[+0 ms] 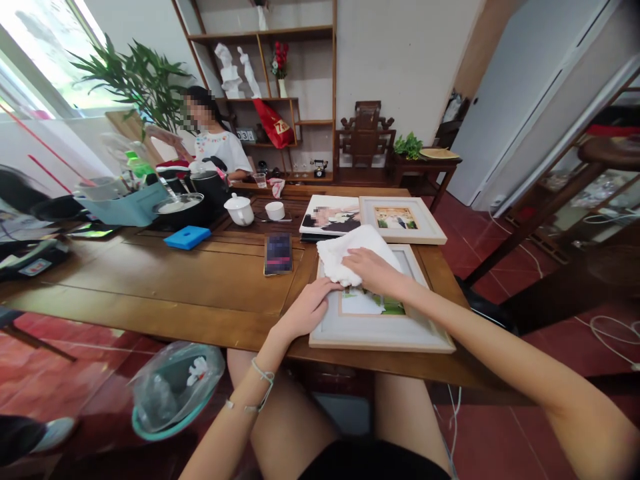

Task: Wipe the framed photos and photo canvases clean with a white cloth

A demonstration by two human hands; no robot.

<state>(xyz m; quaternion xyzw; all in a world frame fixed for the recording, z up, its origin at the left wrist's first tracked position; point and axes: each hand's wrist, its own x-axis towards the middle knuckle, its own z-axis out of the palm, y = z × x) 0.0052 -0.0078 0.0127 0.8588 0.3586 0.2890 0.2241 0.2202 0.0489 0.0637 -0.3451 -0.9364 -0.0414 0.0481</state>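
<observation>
A picture frame (383, 337) with a pale wooden border lies flat at the table's front edge, close to my body. Under my right hand (370, 270) is a bunched white cloth (345, 250), pressed against the frame's upper part with the fingers closed on it. The cloth hides part of the photo (363, 303) inside. My left hand (307, 308) holds the frame's left edge, its fingertips near the cloth. Behind it, a second framed photo (400, 217) partly overlaps a picture panel (325, 213).
On the wooden table (215, 287) are a phone (279, 255), a blue block (187, 237), a lidded white cup (239, 210) and a small white bowl (275, 211). A lined bin (175, 393) stands on the floor at left. Another person (223, 147) sits across the table.
</observation>
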